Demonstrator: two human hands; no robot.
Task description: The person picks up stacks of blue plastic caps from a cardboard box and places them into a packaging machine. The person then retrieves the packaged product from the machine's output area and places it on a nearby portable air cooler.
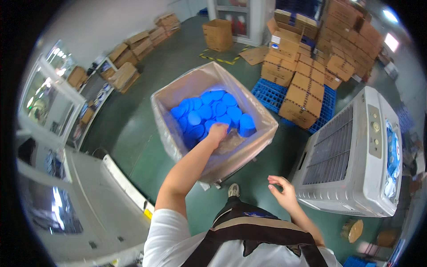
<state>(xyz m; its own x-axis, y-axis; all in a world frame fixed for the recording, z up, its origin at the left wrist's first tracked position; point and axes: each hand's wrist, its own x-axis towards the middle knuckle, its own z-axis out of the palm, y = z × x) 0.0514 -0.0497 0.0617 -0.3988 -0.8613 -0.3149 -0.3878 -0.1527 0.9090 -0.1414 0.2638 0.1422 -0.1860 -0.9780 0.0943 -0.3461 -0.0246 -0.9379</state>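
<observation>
A large carton (167,100) lined with clear plastic stands in front of me, holding many round blue lids (205,111) in a loose heap. One stack of blue lids (247,126) sits upright by the carton's right wall. My left hand (217,134) reaches down inside, its fingers curled at the edge of a blue lid near the front of the heap; the fingertips are partly hidden. Outside the carton, to its lower right, my right hand (283,192) hovers with fingers apart and nothing in it.
A grey air cooler (331,151) stands close on my right. Behind it, taped cartons (304,91) rest on a blue pallet (270,94). An open carton (218,35) stands farther back. White machine panels (102,204) and a shelf (95,104) are on the left.
</observation>
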